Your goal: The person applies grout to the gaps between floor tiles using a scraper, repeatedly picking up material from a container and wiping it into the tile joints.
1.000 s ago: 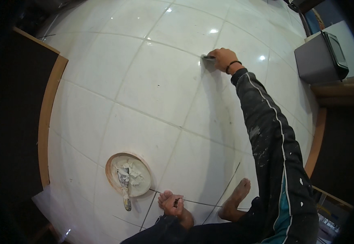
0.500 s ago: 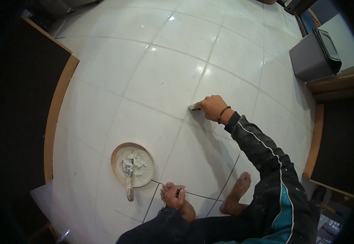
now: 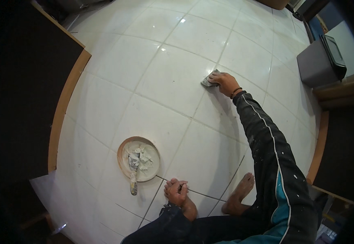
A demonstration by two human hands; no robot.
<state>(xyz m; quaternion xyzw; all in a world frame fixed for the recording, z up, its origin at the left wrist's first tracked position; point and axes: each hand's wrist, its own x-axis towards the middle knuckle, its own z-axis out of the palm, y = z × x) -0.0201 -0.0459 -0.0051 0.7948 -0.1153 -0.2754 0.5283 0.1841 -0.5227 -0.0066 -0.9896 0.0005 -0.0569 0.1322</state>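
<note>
My right hand [image 3: 225, 83], arm stretched forward, grips a flat grey spreader [image 3: 210, 78] smeared with pale paste. The spreader is pressed to the white tiled floor [image 3: 156, 118], over a joint between tiles. Close to my left foot [image 3: 190, 211] is my left hand [image 3: 177, 196]; its fingers are curled, and what they hold, if anything, is hidden. Left of that foot stands a round shallow bowl [image 3: 121, 166] of whitish paste. A putty knife [image 3: 133, 177] leans in it, blade in the paste and smeared handle over the near rim.
Dark panels with wooden edges stand at the left [image 3: 63, 110] and right [image 3: 319, 142]. A grey bin [image 3: 315, 65] with a black-rimmed lid is at the far right. My bare right foot [image 3: 240, 193] rests on the tiles. Nearby joints are dark, farther ones pale.
My right hand has slid the spreader farther away along the joint, with the arm reaching out more. The view has shifted slightly. My left hand stays by the foot.
</note>
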